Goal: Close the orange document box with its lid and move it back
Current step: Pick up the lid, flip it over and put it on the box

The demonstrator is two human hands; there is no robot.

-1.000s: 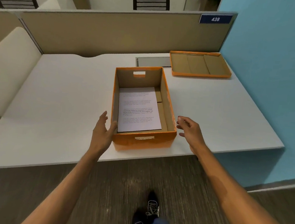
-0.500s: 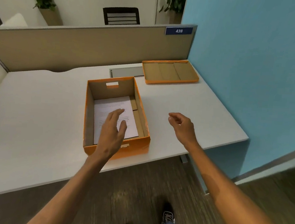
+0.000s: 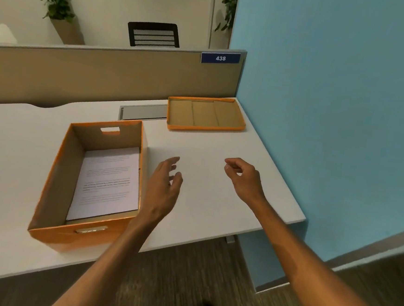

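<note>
An orange document box (image 3: pixel 56 180) stands open near the desk's front edge, with printed white sheets (image 3: pixel 108 181) lying flat inside. Its orange lid (image 3: pixel 205 114) lies upside down at the back right corner of the desk, brown inside showing. My left hand (image 3: pixel 163 186) hovers over the desk just right of the box, fingers apart, holding nothing. My right hand (image 3: pixel 243 178) floats further right with loosely curled fingers, also empty. Both hands are well short of the lid.
The white desk (image 3: pixel 15 150) ends at a beige partition (image 3: pixel 93 76) behind and a blue wall (image 3: pixel 332 114) on the right. A grey cable hatch (image 3: pixel 143 111) sits left of the lid. A black chair (image 3: pixel 153 35) and plants stand beyond the partition.
Both hands left the box's sides and moved right and forward toward the lid. My left hand crossed over the box to its right side. The view swung right.
</note>
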